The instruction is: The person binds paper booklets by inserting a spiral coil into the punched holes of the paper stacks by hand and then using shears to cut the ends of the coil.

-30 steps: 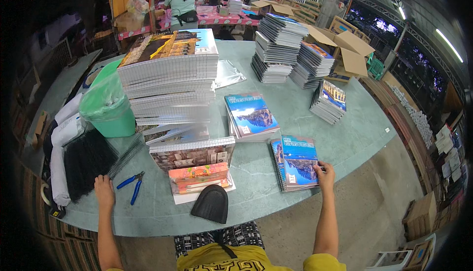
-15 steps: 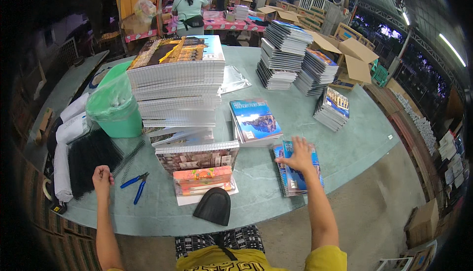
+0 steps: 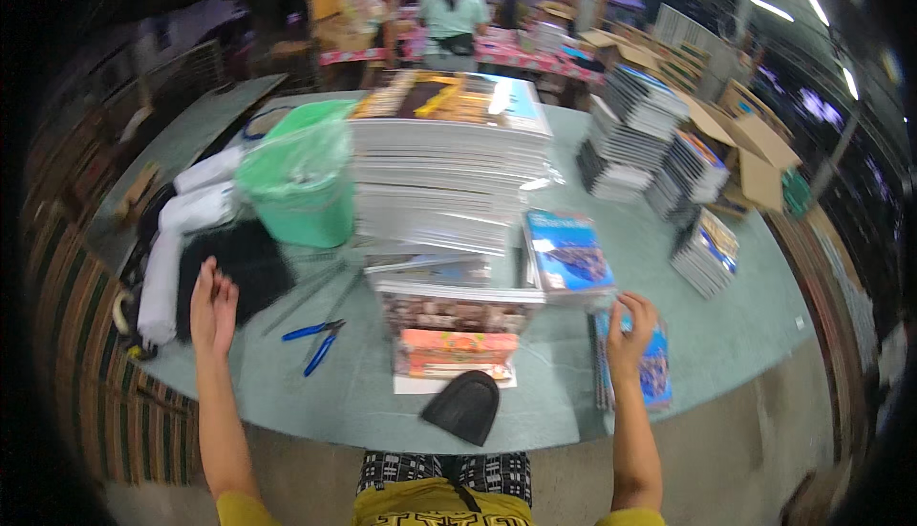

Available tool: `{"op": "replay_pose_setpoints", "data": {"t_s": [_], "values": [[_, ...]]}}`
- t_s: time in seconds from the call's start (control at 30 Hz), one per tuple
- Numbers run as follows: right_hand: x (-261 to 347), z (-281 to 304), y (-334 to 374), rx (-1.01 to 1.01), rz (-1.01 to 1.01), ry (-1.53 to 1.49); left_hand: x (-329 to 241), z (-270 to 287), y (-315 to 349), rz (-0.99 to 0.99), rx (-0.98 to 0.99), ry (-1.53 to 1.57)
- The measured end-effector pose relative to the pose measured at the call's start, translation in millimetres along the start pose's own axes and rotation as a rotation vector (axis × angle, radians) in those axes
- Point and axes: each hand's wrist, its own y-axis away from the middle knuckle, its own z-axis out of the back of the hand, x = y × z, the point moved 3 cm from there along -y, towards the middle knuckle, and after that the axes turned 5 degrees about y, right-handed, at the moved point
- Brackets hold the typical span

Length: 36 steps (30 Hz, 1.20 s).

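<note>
My left hand is raised at the edge of a pile of black spiral binding coils, fingers loosely extended with nothing visible in them. Over a small stack of blue-covered spiral notebooks hovers my right hand, fingers bent and apart from the thumb, seemingly empty. Blue-handled cutting pliers lie spread between my hands. Behind the right hand sits another pile of blue-covered books. A black curved pad rests at the near table edge, before an orange box.
A tall stack of unbound books fills the table's middle, beside a green bin lined with plastic. White rolls lie at the left edge. More book stacks and open cartons stand at right. A person stands beyond.
The view has swung left, shifting the scene rightward. My left hand has moved farther over the coils and its fingers have uncurled. My right hand's spread fingers have drawn in above the notebooks.
</note>
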Motion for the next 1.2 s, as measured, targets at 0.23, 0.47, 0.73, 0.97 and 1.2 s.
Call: {"op": "replay_pose_setpoints", "data": {"t_s": [0.23, 0.47, 0.73, 0.97, 1.2], "values": [[236, -71, -27, 0.313, 0.508, -0.215, 6, -132, 35, 0.04, 0.264, -0.519], [235, -85, 3, 0.267, 0.706, -0.362, 39, -117, 68, 0.159, 0.398, -0.881], [256, -84, -3, 0.472, 0.564, -0.163, 64, -122, 71, 0.119, 0.427, -0.829], [243, -95, -5, 0.449, 0.474, -0.311, 74, -116, 70, 0.046, 0.467, -0.875], [230, -77, 21, 0.116, 0.91, -0.282, 74, -126, 77, 0.19, 0.427, -0.826]]}}
